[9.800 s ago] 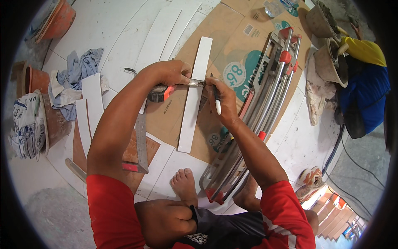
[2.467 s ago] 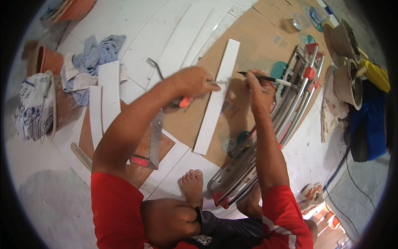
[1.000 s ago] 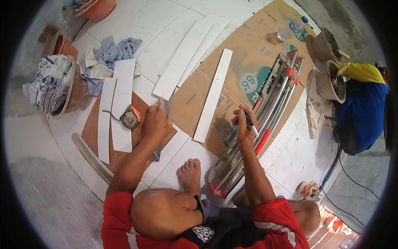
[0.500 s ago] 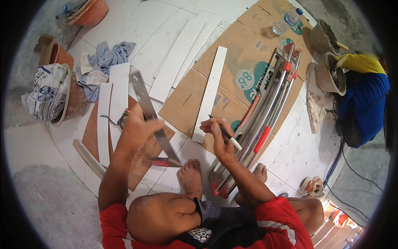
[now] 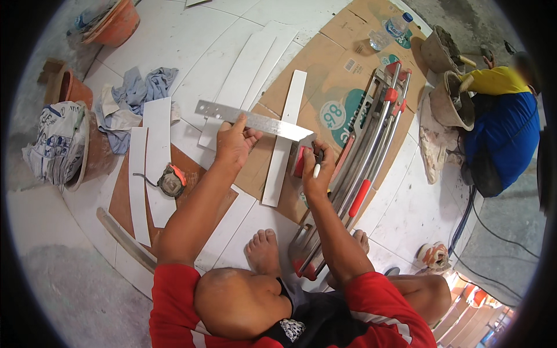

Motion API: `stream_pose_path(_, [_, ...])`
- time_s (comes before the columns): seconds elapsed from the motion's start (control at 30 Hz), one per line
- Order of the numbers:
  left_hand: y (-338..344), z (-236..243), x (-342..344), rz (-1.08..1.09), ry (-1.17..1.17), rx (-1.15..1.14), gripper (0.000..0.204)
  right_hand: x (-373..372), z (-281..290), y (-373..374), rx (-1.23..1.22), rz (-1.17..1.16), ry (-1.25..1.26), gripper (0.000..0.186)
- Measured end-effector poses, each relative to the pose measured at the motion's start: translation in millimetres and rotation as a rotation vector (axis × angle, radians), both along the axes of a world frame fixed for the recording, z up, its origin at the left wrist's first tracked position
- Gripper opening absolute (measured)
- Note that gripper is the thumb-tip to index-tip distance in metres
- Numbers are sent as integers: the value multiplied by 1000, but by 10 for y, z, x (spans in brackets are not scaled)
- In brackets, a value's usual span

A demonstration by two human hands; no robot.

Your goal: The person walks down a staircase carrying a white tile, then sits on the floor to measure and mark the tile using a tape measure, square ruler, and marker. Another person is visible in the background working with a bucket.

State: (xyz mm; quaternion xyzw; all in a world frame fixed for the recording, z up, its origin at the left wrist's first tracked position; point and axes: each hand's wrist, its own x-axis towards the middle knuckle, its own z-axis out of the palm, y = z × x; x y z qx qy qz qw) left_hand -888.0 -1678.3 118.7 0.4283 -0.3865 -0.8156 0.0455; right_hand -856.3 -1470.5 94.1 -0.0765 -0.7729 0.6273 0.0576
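Note:
A metal try square [image 5: 264, 122] with a red handle is held over a narrow white tile strip [image 5: 274, 177] lying on cardboard. My left hand [image 5: 233, 146] grips the long blade near its middle, thumb on top. At the handle end, my right hand [image 5: 319, 171] closes around a marker pen [image 5: 317, 170] with a white end, its fingers also against the square's handle. How firmly those fingers hold the handle is partly hidden. Just right of my right hand lies a manual tile cutter [image 5: 361, 188] with steel rails and red parts.
To the left, a tape measure [image 5: 172, 181] rests by cut white strips [image 5: 156, 130] on a brown board [image 5: 217, 203]. Cloths [image 5: 136, 93], a bag [image 5: 53, 142] and buckets [image 5: 119, 26] stand beyond. At right, a person in blue and yellow [image 5: 502, 130] crouches by mortar buckets [image 5: 441, 104].
The square has swung from upright at my left to across the white strip. My left hand moved right with it; my right hand, still holding the pen, has come to its handle.

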Motion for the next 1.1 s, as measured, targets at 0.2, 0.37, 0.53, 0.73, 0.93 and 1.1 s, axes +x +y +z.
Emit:
stream_pose_path(0.2, [230,123,164,-566,-180,-439,27,-205,-197,-52,82,-61,62,25])
stream_pose_path(0.37, [314,85,126,-798,434,-1635,38,-217,-109,-87,358,-36,90,37])
stream_pose_path(0.53, [327,-127,64,-962,313,-1803,47,-249,18,-54,510,126,132,52])
stream_pose_path(0.73, [365,-259,41,-893,372,-1855,52,-355,72,-41,561,181,11,58])
stream_pose_path(0.93, [630,-194,400,-1019,174,-1733,70,-429,181,-18,578,159,-67,64])
stream_pose_path(1.1, [814,-134,568,-1102,192,-1638,76,-312,210,151,638,150,-128,67])
